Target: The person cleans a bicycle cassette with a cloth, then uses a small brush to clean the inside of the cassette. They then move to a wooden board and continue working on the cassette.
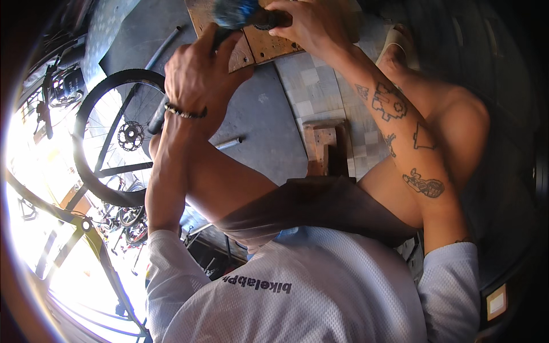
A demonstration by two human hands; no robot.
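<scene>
My left hand, with a beaded bracelet at its wrist, is closed around the dark lower part of a blue-and-black tool. The tool's blue end is blurred and runs up to the top edge, so its exact kind does not show. Fingers of my right hand are curled on a dark rounded piece beside the blue end. Whether that piece belongs to the tool I cannot tell. Both hands are over a worn wooden surface with small holes and a seam.
To the left stand a bicycle wheel with a disc rotor and a yellowish bike frame. Metal tubes lie on a dark grey sheet. A wooden block is between my knees, and my sandalled foot is at upper right.
</scene>
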